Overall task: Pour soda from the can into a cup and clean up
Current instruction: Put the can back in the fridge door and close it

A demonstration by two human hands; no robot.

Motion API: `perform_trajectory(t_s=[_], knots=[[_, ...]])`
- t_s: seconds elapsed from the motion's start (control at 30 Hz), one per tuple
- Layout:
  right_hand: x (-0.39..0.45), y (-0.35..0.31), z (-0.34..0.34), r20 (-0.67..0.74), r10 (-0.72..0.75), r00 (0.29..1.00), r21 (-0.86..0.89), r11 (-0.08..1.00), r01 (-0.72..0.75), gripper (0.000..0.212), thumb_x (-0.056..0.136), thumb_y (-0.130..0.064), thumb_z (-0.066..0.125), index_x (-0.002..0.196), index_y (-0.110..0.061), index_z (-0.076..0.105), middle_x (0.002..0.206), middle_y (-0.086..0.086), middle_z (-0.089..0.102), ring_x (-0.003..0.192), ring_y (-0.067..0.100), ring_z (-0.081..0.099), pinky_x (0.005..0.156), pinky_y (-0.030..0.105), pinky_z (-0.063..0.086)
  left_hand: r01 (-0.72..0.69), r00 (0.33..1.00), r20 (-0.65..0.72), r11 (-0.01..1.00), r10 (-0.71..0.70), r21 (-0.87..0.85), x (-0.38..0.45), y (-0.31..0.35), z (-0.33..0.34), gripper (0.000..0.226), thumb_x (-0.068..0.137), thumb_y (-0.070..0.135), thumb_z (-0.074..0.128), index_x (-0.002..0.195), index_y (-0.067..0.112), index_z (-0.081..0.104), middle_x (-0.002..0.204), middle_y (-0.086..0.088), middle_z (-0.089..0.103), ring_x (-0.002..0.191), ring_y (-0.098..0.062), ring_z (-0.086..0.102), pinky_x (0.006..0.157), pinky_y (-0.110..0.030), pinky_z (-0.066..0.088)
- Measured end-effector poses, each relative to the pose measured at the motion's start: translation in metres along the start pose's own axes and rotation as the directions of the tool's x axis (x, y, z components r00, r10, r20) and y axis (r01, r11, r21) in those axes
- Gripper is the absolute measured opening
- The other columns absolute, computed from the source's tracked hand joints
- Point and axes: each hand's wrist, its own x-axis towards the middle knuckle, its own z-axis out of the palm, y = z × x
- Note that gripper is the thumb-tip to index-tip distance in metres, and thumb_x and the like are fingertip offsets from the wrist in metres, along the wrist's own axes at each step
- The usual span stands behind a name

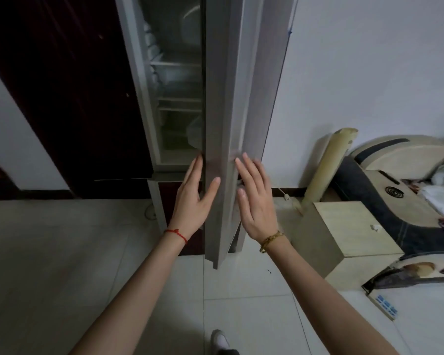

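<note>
A tall grey fridge stands ahead with its upper door (222, 103) swung partly open toward me, edge on. Behind the door, white shelves (176, 65) and pale wrapped items show dimly inside. My left hand (194, 198) lies flat against the door's left edge, fingers spread, thumb across the door face. My right hand (254, 198) is flat and open on the door's right side, holding nothing. No soda can or cup is visible.
A dark red door or panel (69, 93) stands left of the fridge. A pale wooden box (344, 226) and a rolled mat (328, 162) sit at the right by a cluttered bed (405, 175). Light floor tiles (62, 265) stretch below; my shoe (219, 340) shows at the bottom.
</note>
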Motion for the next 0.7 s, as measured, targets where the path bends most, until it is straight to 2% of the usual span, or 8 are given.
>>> perform_trajectory(t_s=[0.13, 0.2, 0.27, 0.33, 0.37, 0.5, 0.7], knots=[[0.035, -0.007, 0.029, 0.064, -0.057, 0.996, 0.021, 0.998, 0.056, 0.053, 0.101, -0.025, 0.031, 0.153, -0.016, 0.026, 0.162, -0.001, 0.018, 0.152, 0.020, 0.005, 0.124, 0.042, 0.009, 0.031, 0.998, -0.059, 0.999, -0.029, 0.034, 0.021, -0.027, -0.027, 0.066, 0.099, 0.042, 0.046, 0.156, 0.024, 0.017, 0.163, 0.005, 0.017, 0.143, -0.002, 0.017, 0.113, -0.026, 0.020], [0.051, -0.009, 0.046, 0.086, -0.102, 0.991, 0.051, 0.994, 0.098, 0.053, 0.101, -0.022, 0.034, 0.153, -0.016, 0.026, 0.163, 0.000, 0.017, 0.152, 0.022, 0.003, 0.123, 0.046, 0.010, 0.036, 0.996, -0.083, 0.999, -0.035, 0.013, 0.031, -0.041, -0.040, 0.063, 0.100, 0.040, 0.044, 0.155, 0.023, 0.020, 0.162, 0.005, 0.020, 0.146, -0.005, 0.020, 0.118, -0.028, 0.022], [0.066, -0.010, 0.064, 0.109, -0.145, 0.983, 0.091, 0.987, 0.136, 0.053, 0.101, -0.020, 0.036, 0.153, -0.015, 0.025, 0.163, 0.000, 0.016, 0.152, 0.023, 0.001, 0.122, 0.051, 0.014, 0.035, 0.993, -0.117, 0.999, -0.032, 0.020, 0.041, -0.054, -0.052, 0.058, 0.101, 0.035, 0.042, 0.154, 0.022, 0.022, 0.161, 0.006, 0.022, 0.145, -0.003, 0.021, 0.116, -0.016, 0.021], [0.080, -0.010, 0.082, 0.128, -0.173, 0.977, 0.131, 0.979, 0.156, 0.054, 0.101, -0.018, 0.037, 0.153, -0.012, 0.024, 0.163, 0.001, 0.016, 0.152, 0.023, 0.000, 0.120, 0.053, 0.016, 0.041, 0.989, -0.147, 0.998, -0.033, 0.049, 0.055, -0.067, -0.064, 0.054, 0.103, 0.029, 0.041, 0.154, 0.019, 0.025, 0.160, 0.006, 0.024, 0.142, 0.000, 0.022, 0.106, 0.002, 0.016], [0.087, -0.010, 0.091, 0.136, -0.182, 0.974, 0.147, 0.976, 0.162, 0.055, 0.101, -0.018, 0.037, 0.154, -0.011, 0.023, 0.163, 0.001, 0.016, 0.152, 0.023, 0.000, 0.120, 0.053, 0.017, 0.040, 0.988, -0.153, 0.997, -0.030, 0.062, 0.062, -0.074, -0.070, 0.052, 0.104, 0.028, 0.040, 0.153, 0.018, 0.027, 0.160, 0.005, 0.025, 0.143, -0.001, 0.023, 0.104, 0.004, 0.015], [0.117, -0.007, 0.128, 0.168, -0.225, 0.960, 0.167, 0.966, 0.198, 0.055, 0.102, -0.019, 0.036, 0.154, -0.011, 0.019, 0.163, 0.001, 0.013, 0.152, 0.022, 0.000, 0.120, 0.053, 0.017, 0.015, 0.987, -0.163, 0.993, 0.004, 0.118, 0.093, -0.105, -0.098, 0.046, 0.105, 0.024, 0.039, 0.150, 0.016, 0.036, 0.156, 0.004, 0.035, 0.143, -0.004, 0.029, 0.116, -0.013, 0.021], [0.163, -0.009, 0.176, 0.192, -0.202, 0.960, 0.183, 0.969, 0.167, 0.055, 0.105, -0.018, 0.033, 0.155, -0.013, 0.014, 0.164, -0.001, 0.006, 0.152, 0.017, -0.003, 0.123, 0.048, 0.010, 0.060, 0.977, -0.211, 0.991, -0.035, 0.116, 0.134, -0.140, -0.121, 0.041, 0.104, 0.025, 0.042, 0.145, 0.023, 0.045, 0.146, 0.011, 0.049, 0.132, 0.006, 0.040, 0.105, -0.003, 0.028]])
